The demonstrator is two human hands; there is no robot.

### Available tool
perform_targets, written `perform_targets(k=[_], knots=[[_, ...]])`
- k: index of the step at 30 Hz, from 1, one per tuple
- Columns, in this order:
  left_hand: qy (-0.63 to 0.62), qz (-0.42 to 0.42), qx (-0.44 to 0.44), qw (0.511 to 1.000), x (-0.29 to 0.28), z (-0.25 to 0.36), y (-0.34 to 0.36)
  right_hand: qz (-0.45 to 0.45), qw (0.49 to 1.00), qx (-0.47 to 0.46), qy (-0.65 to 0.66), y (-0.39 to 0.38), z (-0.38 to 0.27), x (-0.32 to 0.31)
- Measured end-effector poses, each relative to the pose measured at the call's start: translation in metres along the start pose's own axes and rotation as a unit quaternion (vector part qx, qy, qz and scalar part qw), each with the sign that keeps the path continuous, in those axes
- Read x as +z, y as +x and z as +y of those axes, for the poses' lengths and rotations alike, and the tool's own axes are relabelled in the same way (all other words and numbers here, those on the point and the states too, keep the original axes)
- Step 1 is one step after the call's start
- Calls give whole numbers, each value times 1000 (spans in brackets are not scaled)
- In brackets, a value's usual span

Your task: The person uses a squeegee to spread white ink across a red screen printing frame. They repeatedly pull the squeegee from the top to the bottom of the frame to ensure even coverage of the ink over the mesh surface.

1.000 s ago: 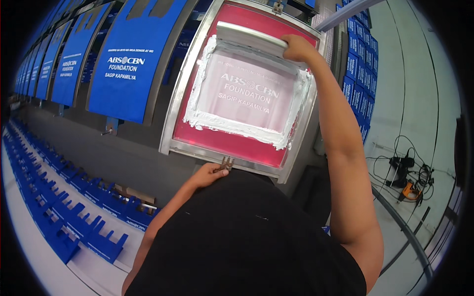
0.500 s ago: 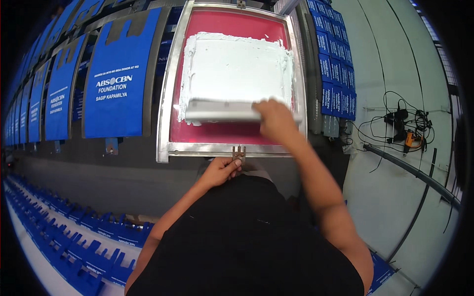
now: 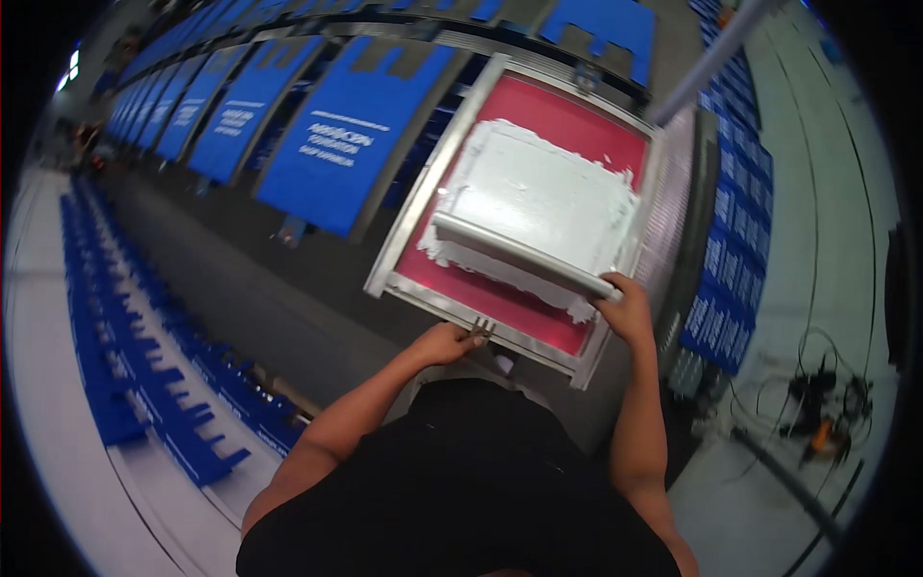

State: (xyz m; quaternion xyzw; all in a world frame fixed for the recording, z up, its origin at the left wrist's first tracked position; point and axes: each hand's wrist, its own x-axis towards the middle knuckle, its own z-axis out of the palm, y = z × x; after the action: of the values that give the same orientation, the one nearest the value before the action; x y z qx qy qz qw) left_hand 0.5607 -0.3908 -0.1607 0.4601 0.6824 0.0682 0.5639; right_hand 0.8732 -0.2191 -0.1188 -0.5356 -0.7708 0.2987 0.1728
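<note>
A screen printing frame (image 3: 423, 219) with silver metal sides and red mesh lies in front of me, tilted in view. White ink (image 3: 538, 188) covers the middle of the mesh in a thick layer with ragged edges. Across the ink's near part rests a long silver squeegee (image 3: 519, 254). My right hand (image 3: 627, 310) is closed at the squeegee's right end, close to the frame's right side. My left hand (image 3: 448, 343) pinches a small pronged metal bracket (image 3: 484, 328) at the middle of the frame's near edge.
Blue fabric bags (image 3: 351, 135) lie flat on boards in a row to the left and beyond. More blue printed pieces (image 3: 735, 231) line the right. Blue bags (image 3: 144, 385) hang in rows at lower left. Cables and an orange tool (image 3: 827, 439) lie on the floor at right.
The view has turned, so the frame appears tilted. My right hand has shifted from the squeegee's upper middle to its right end. My left hand keeps its hold on the bracket.
</note>
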Motion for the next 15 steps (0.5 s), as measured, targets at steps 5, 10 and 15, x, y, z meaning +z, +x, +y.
perform_targets(k=[5, 10, 15], knots=[[108, 333, 92, 932, -82, 55, -8, -4, 961, 53, 271, 13, 39, 12], [81, 441, 86, 890, -166, -5, 51, -5, 906, 102, 410, 44, 44, 27], [-98, 366, 164, 911, -147, 16, 37, 28, 885, 99, 454, 33, 57, 8]])
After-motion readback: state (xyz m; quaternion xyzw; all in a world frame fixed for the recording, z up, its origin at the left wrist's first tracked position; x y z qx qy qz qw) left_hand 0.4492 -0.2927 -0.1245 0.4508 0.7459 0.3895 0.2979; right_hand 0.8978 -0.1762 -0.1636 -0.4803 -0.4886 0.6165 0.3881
